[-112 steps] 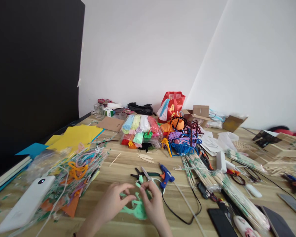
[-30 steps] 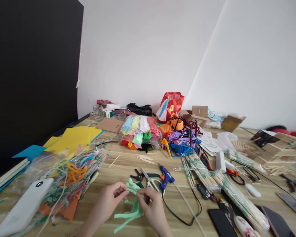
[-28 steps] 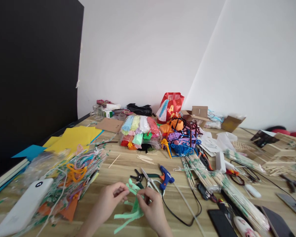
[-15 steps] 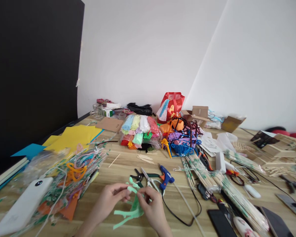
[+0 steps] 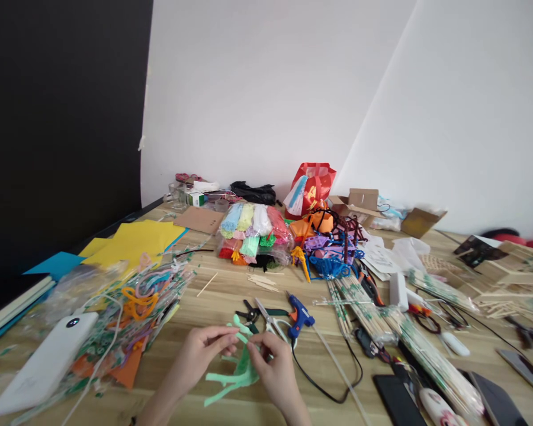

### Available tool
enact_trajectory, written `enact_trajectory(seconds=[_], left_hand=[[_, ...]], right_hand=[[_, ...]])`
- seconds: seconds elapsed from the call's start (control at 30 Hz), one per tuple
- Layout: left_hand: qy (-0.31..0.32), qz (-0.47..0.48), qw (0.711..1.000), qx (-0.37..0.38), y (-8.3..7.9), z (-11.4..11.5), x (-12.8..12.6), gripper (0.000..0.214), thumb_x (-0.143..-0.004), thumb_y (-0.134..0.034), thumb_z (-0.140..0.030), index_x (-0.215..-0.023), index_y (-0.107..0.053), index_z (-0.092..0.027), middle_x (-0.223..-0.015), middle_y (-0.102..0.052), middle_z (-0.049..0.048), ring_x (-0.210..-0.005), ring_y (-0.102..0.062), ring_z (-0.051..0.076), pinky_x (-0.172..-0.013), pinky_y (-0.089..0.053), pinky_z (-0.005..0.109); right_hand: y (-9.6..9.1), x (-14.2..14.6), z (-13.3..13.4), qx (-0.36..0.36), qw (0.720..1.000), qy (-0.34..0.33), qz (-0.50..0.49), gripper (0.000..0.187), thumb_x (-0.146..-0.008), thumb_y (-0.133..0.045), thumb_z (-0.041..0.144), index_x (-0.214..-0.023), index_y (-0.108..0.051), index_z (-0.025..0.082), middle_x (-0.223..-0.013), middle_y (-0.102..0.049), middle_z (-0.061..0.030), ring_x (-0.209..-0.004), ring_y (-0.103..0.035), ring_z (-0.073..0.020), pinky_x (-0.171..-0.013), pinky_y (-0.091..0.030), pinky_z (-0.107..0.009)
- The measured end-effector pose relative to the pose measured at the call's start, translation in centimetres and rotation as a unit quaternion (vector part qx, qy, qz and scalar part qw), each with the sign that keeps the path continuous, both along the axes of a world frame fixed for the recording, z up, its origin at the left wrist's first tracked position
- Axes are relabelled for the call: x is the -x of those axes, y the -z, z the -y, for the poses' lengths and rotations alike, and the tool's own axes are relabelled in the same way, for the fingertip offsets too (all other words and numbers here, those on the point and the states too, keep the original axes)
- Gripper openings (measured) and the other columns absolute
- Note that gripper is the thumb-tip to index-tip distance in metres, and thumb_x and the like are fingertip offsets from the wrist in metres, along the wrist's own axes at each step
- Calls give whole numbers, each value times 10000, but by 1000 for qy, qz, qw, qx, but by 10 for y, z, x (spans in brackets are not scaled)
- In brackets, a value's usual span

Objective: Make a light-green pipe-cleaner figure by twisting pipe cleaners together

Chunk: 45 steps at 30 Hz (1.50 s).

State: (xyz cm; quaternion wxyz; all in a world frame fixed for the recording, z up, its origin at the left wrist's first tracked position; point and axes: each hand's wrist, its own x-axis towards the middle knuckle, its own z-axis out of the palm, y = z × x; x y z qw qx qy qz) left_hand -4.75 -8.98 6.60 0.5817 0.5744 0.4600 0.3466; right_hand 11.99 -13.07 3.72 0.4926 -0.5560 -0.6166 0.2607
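Observation:
Both my hands work at the near edge of the wooden table [image 5: 231, 284]. My left hand [image 5: 199, 354] pinches the upper ends of a mint-green pipe-cleaner figure [image 5: 236, 374]. My right hand [image 5: 274, 368] is closed on the same figure from the right, fingertips meeting the left ones. Loose green strands hang down to the left below my hands. Scissors [image 5: 270, 318] and a blue glue gun [image 5: 299, 310] lie just beyond my fingers.
A bag of coloured pipe cleaners [image 5: 137, 307] and a white device [image 5: 48, 362] lie at left, yellow sheets [image 5: 135, 239] behind. Packs of pipe cleaners [image 5: 253, 228], a blue wire basket [image 5: 331, 260], skewer bundles [image 5: 368, 313], a red bag [image 5: 311, 183] and phones [image 5: 397, 399] fill the middle and right.
Since 3.7 s ago the green figure has been turned and its strands pulled out to the lower left. Over the last second my hands have barely shifted, still pinching its top.

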Motion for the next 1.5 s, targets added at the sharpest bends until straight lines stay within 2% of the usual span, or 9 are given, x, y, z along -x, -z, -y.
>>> enact_trajectory(seconds=[0.13, 0.23, 0.47, 0.9, 1.17, 1.3, 1.37, 1.5], left_hand=[[-14, -6, 1000, 0, 7, -3, 0, 386, -697, -612, -443, -971, -693, -183, -764, -729, 42, -682, -649, 187, -655, -517, 270], [-17, -20, 1000, -6, 10, -4, 0, 399, -700, -601, -469, -930, -695, -156, -754, -725, 54, -676, -650, 196, -634, -516, 271], [-13, -46, 998, -40, 5, -2, -2, 304, -731, -581, -434, -810, -703, -167, -690, -712, 39, -631, -639, 188, -594, -504, 251], [-28, -66, 996, -62, -1, -1, -4, 286, -750, -545, -400, -761, -713, -169, -688, -719, 30, -627, -643, 179, -603, -513, 230], [-45, -147, 977, -150, -2, 2, -5, 260, -776, -524, -363, -703, -702, -188, -622, -700, 18, -585, -630, 162, -555, -479, 192], [-72, -181, 955, -226, 1, 4, -5, 187, -756, -565, -322, -739, -715, -211, -707, -720, 21, -642, -645, 165, -620, -482, 199], [-73, -166, 959, -219, 1, 4, -5, 177, -748, -579, -320, -762, -719, -213, -735, -724, 24, -652, -647, 165, -635, -489, 203], [-28, -78, 988, -127, 0, 4, -5, 235, -757, -569, -353, -820, -721, -185, -673, -710, 29, -606, -635, 162, -579, -507, 213]], right_hand=[[0, 1, 0, 9, 1000, 0, -4, 233, -783, -547, 315, -689, -673, 143, -542, -540, 0, -462, -417, -95, -436, -332, -198], [2, 1, -1, 18, 1000, -2, -4, 213, -778, -549, 293, -689, -668, 140, -540, -527, 4, -464, -418, -95, -444, -332, -198], [0, 1, -2, 34, 999, -11, 6, 184, -777, -546, 261, -712, -668, 139, -566, -545, -6, -483, -425, -100, -462, -336, -200], [1, 0, 0, 46, 999, -11, 1, 183, -779, -535, 253, -706, -652, 134, -581, -536, -7, -489, -419, -99, -470, -334, -201], [2, 0, -2, 57, 998, -15, -8, 181, -783, -537, 259, -727, -662, 140, -586, -534, -4, -495, -426, -100, -478, -333, -202], [4, 1, -2, 62, 998, -14, -12, 184, -779, -541, 264, -723, -662, 136, -583, -535, -6, -494, -423, -100, -477, -334, -203], [5, 0, -2, 64, 998, -13, -18, 185, -778, -543, 267, -726, -661, 135, -583, -535, -6, -493, -419, -100, -475, -333, -203], [4, 0, -1, 65, 997, -17, -35, 187, -776, -546, 272, -714, -654, 132, -578, -528, -4, -496, -414, -100, -475, -333, -202]])
